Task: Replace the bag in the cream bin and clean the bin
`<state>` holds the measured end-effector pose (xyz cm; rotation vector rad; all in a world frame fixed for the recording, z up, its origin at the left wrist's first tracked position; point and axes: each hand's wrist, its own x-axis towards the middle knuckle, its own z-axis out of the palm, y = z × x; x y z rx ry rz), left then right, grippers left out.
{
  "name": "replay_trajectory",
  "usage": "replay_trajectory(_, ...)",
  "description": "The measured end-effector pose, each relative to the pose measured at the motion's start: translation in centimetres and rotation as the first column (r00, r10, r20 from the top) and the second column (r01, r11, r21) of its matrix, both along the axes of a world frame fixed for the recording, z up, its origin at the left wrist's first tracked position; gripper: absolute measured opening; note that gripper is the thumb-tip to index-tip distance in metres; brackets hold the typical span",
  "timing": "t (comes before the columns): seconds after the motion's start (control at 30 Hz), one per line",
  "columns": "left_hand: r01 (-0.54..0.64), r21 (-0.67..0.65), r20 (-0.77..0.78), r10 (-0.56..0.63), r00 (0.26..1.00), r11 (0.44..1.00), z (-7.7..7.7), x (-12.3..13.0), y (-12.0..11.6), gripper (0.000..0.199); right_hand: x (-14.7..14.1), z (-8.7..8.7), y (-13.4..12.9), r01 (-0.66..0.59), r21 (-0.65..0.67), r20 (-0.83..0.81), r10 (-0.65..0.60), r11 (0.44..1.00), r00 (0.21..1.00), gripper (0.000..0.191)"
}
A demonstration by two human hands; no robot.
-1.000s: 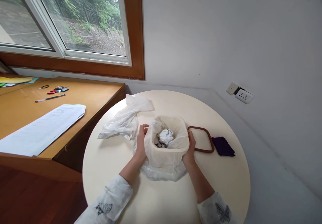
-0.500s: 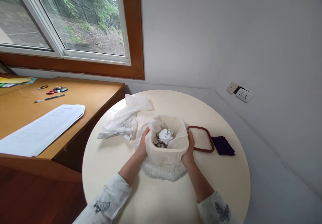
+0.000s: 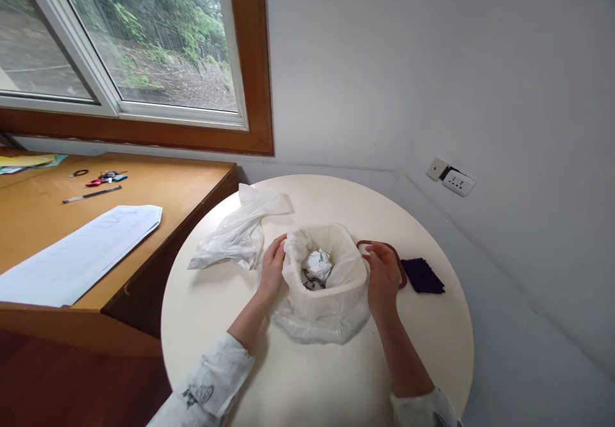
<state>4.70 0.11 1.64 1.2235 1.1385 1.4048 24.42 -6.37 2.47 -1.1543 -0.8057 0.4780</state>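
Observation:
A small white wastebasket [image 3: 358,283] stands on the round table, lined with a translucent plastic bag [image 3: 317,331] that folds out over the rim and spreads round its base. Inside lie a crumpled ball of white paper [image 3: 319,264] and some dark scraps [image 3: 312,281]. My left hand [image 3: 273,267] grips the basket's left side, fingers at the rim against the bag. Just off the right side, my right hand [image 3: 383,280] is open with loosely bent fingers and holds nothing. It partly covers a brown rounded frame [image 3: 401,267] lying on the table.
Another crumpled plastic bag [image 3: 240,228] lies at the left of the round table [image 3: 202,324]. A folded dark purple cloth [image 3: 423,276] is at the right. The wooden desk [image 3: 192,174] holds papers [image 3: 91,254], a pen [image 3: 91,194] and keys [image 3: 108,177].
My right hand has let go of the basket's right side and moved a little right, over the brown frame. My left hand stays on the left side. The basket has shifted slightly right in view.

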Motion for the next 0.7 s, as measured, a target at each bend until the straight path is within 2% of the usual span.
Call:
replay_trajectory(0.07, -0.048, 0.007, -0.003, 0.048, 0.999, 0.999, 0.6, -0.5, 0.4, 0.024, 0.1, 1.0, -1.5, 0.003, 0.07, 0.091, -0.009, 0.998, 0.996, 0.019)
replay_trajectory(0.17, -0.057, 0.012, -0.013, 0.057, 0.998, 0.998, 2.5, -1.4, 1.2, 0.024, 0.1, 2.7, -3.9, -0.123, 0.114, 0.375, 0.072, 0.986, 0.924, 0.029)
replay_trajectory(0.23, 0.034, 0.007, -0.037, -0.034, 0.999, 0.999, 4.6, -1.9, 1.8, 0.028, 0.1, 3.9, -5.0, -0.219, 0.053, 0.596, 0.145, 0.974, 0.79, 0.04)
replay_trajectory(0.3, 0.185, -0.018, -0.099, -0.186, 0.978, 0.983, 7.1, -2.1, 2.2, 0.031, -0.1, 4.9, -5.8, -0.259, -0.031, 0.751, 0.193, 0.965, 0.632, 0.046)
replay_trajectory(0.33, 0.303, -0.034, -0.227, -0.302, 0.926, 0.952, 8.3, -2.1, 2.4, 0.034, -0.2, 5.3, -6.0, -0.265, -0.061, 0.796, 0.207, 0.962, 0.569, 0.044)
replay_trajectory(0.4, 0.411, -0.06, -0.458, -0.391, 0.798, 0.91, 10.4, -1.9, 2.5, 0.037, -0.7, 5.8, -6.1, -0.266, -0.076, 0.844, 0.204, 0.961, 0.497, 0.034)
replay_trajectory(0.47, 0.493, -0.078, -0.633, -0.425, 0.647, 0.866, 11.8, -1.6, 2.6, 0.032, -1.1, 6.1, -6.1, -0.268, -0.054, 0.862, 0.18, 0.962, 0.474, 0.023)
replay_trajectory(0.53, 0.53, -0.082, -0.732, -0.412, 0.543, 0.844, 12.3, -1.3, 2.8, 0.027, -1.4, 6.1, -6.0, -0.27, -0.023, 0.867, 0.154, 0.963, 0.474, 0.018)
replay_trajectory(0.6, 0.532, -0.073, -0.772, -0.385, 0.505, 0.843, 12.2, -1.1, 3.0, 0.024, -1.5, 6.1, -6.0, -0.267, -0.008, 0.864, 0.141, 0.964, 0.483, 0.017)
replay_trajectory(0.7, 0.527, -0.055, -0.785, -0.363, 0.503, 0.848, 11.8, -1.1, 3.3, 0.024, -1.2, 5.8, -5.8, -0.249, 0.026, 0.853, 0.108, 0.968, 0.511, 0.014)
